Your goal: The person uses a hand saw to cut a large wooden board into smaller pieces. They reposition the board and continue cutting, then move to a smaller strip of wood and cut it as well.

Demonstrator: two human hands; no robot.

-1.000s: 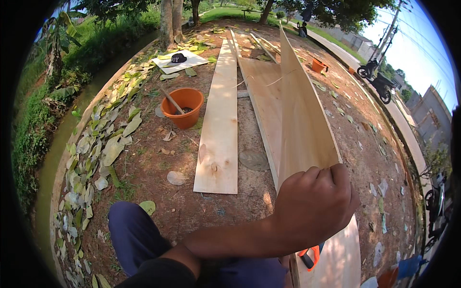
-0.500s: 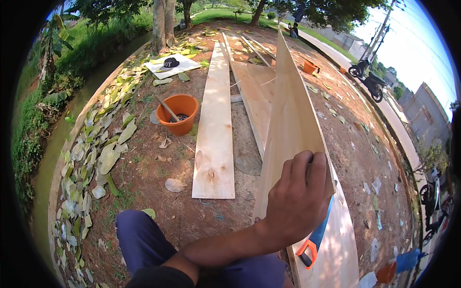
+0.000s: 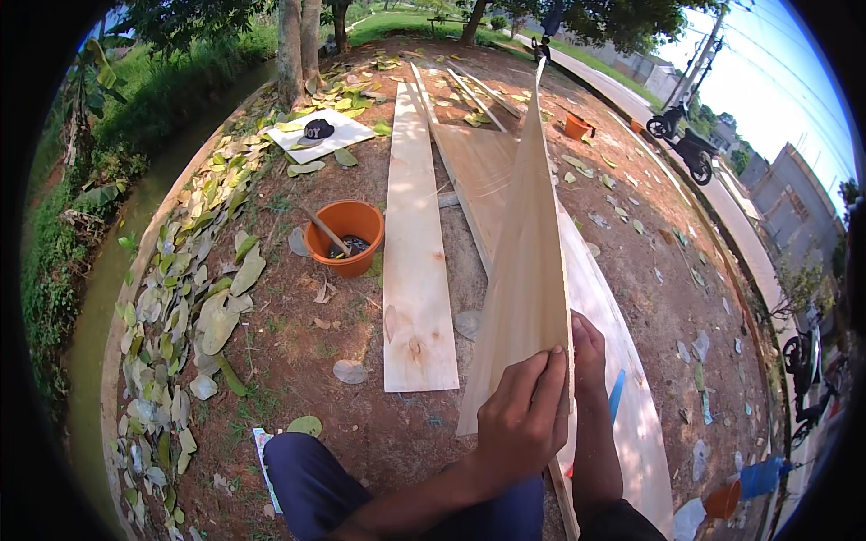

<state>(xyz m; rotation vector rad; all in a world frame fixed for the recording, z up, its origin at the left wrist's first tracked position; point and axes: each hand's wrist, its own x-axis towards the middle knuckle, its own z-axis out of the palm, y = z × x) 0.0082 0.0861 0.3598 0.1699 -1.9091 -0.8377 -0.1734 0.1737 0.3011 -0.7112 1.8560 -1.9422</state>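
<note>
A long thin plywood board stands on edge in front of me, stretching away and tilted slightly. My left hand grips its near end from the left, fingers closed over the edge. On the board's right face, my right hand is curled against it, its fingers partly hidden. Beneath, a wide pale board lies lengthwise. A handsaw rests on that board; only part of its blue blade shows clearly past my right forearm. A long narrow plank lies on the ground to the left.
An orange bucket with a wooden-handled tool stands left of the plank. Beyond are a cap on a white sheet, another wooden panel and a second orange bucket. Leaves line a water channel at left; a motorcycle stands at right.
My right hand has come into view against the board's right face. My left hand has moved lower and left, and the board stands more edge-on. The saw's handle is now mostly covered.
</note>
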